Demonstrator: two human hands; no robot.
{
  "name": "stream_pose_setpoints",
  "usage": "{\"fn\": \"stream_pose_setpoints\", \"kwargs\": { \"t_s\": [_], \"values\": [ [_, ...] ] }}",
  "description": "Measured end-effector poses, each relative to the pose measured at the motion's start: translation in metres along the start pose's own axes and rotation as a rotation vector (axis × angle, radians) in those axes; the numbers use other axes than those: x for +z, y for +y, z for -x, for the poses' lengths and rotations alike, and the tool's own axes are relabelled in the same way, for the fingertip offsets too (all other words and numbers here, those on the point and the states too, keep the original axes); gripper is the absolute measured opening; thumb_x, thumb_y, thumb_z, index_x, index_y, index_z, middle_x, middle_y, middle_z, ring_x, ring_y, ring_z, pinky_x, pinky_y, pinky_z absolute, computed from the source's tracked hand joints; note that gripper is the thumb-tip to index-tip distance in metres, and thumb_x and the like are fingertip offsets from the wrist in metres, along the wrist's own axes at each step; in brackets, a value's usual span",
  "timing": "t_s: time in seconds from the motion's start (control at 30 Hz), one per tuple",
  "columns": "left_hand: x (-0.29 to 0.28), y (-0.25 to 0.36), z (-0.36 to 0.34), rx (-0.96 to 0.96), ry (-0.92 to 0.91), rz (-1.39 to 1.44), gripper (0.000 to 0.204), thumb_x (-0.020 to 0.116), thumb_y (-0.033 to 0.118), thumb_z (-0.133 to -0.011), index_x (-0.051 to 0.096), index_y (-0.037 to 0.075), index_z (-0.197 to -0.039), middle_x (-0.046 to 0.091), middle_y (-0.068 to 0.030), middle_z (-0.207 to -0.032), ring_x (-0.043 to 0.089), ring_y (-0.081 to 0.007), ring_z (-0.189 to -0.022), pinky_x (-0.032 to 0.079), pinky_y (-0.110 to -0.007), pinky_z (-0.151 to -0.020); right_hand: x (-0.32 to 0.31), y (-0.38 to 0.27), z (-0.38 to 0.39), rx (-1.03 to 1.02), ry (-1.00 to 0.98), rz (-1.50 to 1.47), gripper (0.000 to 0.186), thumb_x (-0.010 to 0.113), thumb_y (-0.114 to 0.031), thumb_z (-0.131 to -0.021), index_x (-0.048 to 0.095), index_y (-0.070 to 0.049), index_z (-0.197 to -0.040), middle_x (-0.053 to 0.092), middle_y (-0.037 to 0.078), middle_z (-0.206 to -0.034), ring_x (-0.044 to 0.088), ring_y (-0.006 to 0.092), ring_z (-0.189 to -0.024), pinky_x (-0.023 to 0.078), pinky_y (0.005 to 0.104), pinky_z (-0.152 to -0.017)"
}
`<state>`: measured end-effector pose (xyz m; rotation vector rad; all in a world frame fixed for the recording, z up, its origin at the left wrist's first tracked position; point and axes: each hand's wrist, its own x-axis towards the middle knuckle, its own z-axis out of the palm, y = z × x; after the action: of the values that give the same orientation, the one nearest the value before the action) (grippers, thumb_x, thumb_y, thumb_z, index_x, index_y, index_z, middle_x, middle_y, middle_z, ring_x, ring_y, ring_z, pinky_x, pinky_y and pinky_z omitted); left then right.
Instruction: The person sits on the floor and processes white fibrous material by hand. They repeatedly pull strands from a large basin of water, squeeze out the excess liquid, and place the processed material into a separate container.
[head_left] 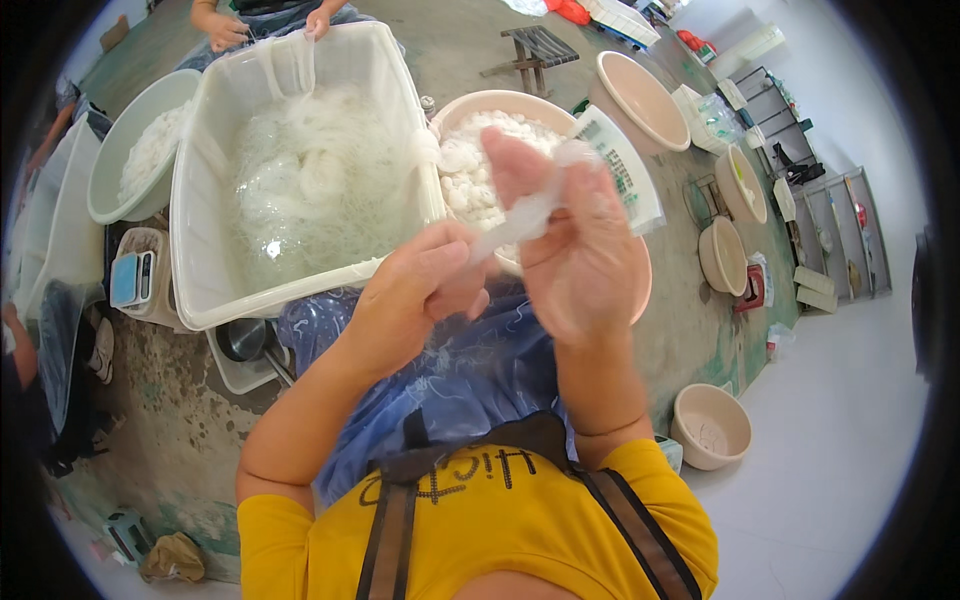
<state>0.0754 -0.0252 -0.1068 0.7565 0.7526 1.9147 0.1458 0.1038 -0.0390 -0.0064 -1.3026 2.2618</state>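
Note:
A bundle of translucent white noodle strands (pixel 522 218) stretches between my hands above my lap. My left hand (pixel 415 290) is closed around its lower end. My right hand (pixel 585 255) is raised with its thumb apart, and the bundle is looped round its fingers; the fingertips are partly covered and blurred. In front and to the left stands a large white tub (pixel 402 110) of loose strands (pixel 310 190) in water. Behind my right hand sits a pink basin (pixel 475 100) heaped with small white noodle knots (pixel 462 170). A printed white bag (pixel 635 185) lies at its right rim.
A pale green basin (pixel 100 170) of white pieces and a scale (pixel 132 280) are at left. A metal ladle (pixel 245 340) rests below the tub. Another person's hands (pixel 228 32) are at its far edge. A stool (pixel 538 50) and several basins (pixel 712 428) stand around.

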Motion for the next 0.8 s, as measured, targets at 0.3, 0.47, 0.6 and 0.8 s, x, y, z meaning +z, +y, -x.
{"fn": "stream_pose_setpoints", "kwargs": {
  "t_s": [0.3, 0.47, 0.6, 0.8],
  "values": [
    [-0.027, -0.033, -0.013, 0.693, 0.226, -1.513, 0.017, 0.047, 0.003, -0.077, 0.052, -0.001, -0.093, 0.053, -0.0197, -0.085, 0.051, -0.0385, -0.078, 0.043, -0.040, -0.072, -0.067, 0.039, -0.023, 0.345, -0.105, -0.798, 0.021, 0.040, -0.023, -0.095, 0.051, -0.008, -0.102, 0.061, -0.002, -0.101, 0.032, 0.0043, -0.050, 0.028, 0.0176, -0.048],
    [-0.033, 0.084, -0.062, 0.738, 0.516, -0.729, 0.028, 0.036, 0.015, -0.091, 0.056, -0.003, -0.100, 0.055, -0.0050, -0.090, 0.050, -0.0137, -0.083, 0.040, -0.025, -0.080, -0.196, 0.105, -0.031, -0.482, 0.191, 1.743, 0.030, 0.058, -0.019, -0.081, 0.050, -0.004, -0.105, 0.061, 0.013, -0.098, 0.058, 0.0279, -0.070, 0.047, 0.0362, -0.063],
    [-0.005, 0.147, -0.066, 0.693, 0.606, -0.874, 0.020, 0.040, 0.009, -0.088, 0.053, -0.004, -0.094, 0.046, -0.0005, -0.071, 0.043, -0.0107, -0.060, 0.040, -0.023, -0.060, -0.167, 0.121, 0.015, 0.401, -0.106, 1.806, 0.019, 0.059, -0.018, -0.077, 0.056, -0.006, -0.091, 0.060, 0.014, -0.096, 0.056, 0.0324, -0.090, 0.045, 0.0420, -0.073],
    [-0.094, 0.126, -0.044, 0.347, 0.744, -1.541, 0.032, 0.051, 0.032, -0.085, 0.059, 0.004, -0.098, 0.057, -0.0068, -0.080, 0.052, -0.0154, -0.072, 0.041, -0.028, -0.068, -0.226, 0.102, 0.068, 0.493, -0.566, 2.164, 0.015, 0.056, -0.010, -0.071, 0.062, -0.017, -0.083, 0.063, 0.008, -0.070, 0.061, 0.0253, -0.075, 0.042, 0.0392, -0.069]
  ]
}}
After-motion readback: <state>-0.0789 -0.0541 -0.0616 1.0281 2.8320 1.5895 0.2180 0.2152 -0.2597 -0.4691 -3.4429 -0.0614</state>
